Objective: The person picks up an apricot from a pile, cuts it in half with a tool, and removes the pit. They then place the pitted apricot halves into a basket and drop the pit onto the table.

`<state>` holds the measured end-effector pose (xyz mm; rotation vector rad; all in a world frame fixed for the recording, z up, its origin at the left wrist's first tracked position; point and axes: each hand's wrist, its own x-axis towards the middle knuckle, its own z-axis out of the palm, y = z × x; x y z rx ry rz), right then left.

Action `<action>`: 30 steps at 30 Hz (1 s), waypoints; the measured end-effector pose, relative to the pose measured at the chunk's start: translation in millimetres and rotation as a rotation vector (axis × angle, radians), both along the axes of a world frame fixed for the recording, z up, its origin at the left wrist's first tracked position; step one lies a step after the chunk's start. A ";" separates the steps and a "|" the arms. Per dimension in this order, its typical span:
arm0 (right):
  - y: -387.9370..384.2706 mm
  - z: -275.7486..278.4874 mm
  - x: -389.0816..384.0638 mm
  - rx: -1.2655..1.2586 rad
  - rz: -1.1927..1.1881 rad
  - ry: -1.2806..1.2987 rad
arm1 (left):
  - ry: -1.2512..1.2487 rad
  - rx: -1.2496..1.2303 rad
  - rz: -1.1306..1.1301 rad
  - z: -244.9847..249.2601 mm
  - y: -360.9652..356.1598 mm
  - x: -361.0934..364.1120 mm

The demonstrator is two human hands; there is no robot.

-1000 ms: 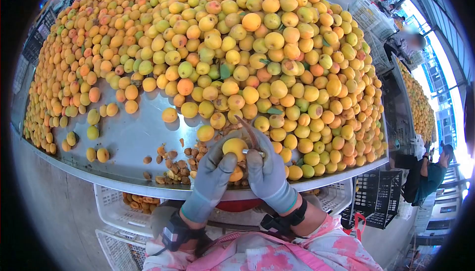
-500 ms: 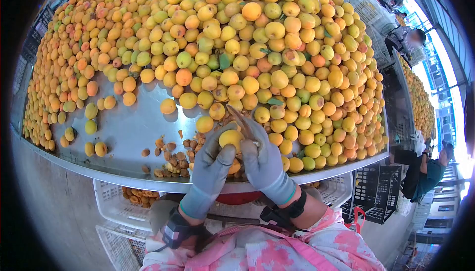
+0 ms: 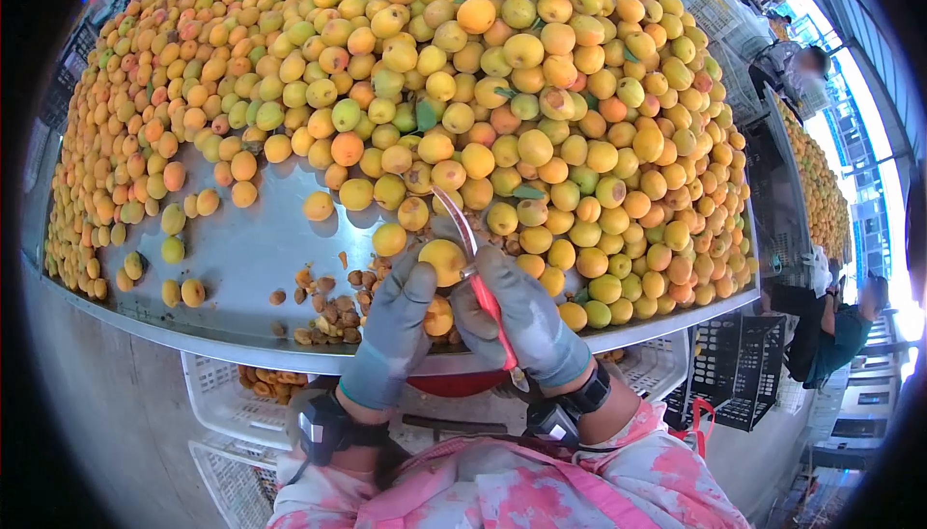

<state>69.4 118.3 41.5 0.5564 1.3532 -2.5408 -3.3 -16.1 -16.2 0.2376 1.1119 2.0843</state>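
Our left grip (image 3: 391,326) is closed round one apricot (image 3: 442,261) over the tabletop (image 3: 251,259) edge, our right grip (image 3: 526,321) clamped on the knife (image 3: 478,283) against it (barely begun, we judge: few pits (image 3: 328,312) piled, a huge heap (image 3: 521,95) uncut).

A round yellow-orange apricot (image 3: 444,261) is held up; a red-handled, curved-bladed knife (image 3: 486,299) slants against its right side.

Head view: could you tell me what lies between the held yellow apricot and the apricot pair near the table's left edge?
A scatter of brown apricot pits, then bare steel tabletop, as the head view shows.
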 end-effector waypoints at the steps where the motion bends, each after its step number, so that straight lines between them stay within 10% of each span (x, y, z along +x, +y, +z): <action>1: 0.6 3.6 1.4 -0.001 -0.004 0.003 | -0.030 0.039 -0.003 1.7 1.3 -0.5; 4: 1.9 13.3 4.6 0.055 -0.072 0.019 | -0.052 0.013 0.041 0.5 3.5 -1.3; 9: 3.7 5.1 10.6 0.853 0.039 0.081 | -0.154 0.106 0.046 9.7 5.2 -4.3; 30: 5.2 -1.1 9.3 1.221 0.164 0.233 | 0.211 -0.130 -0.085 17.3 -8.9 -14.2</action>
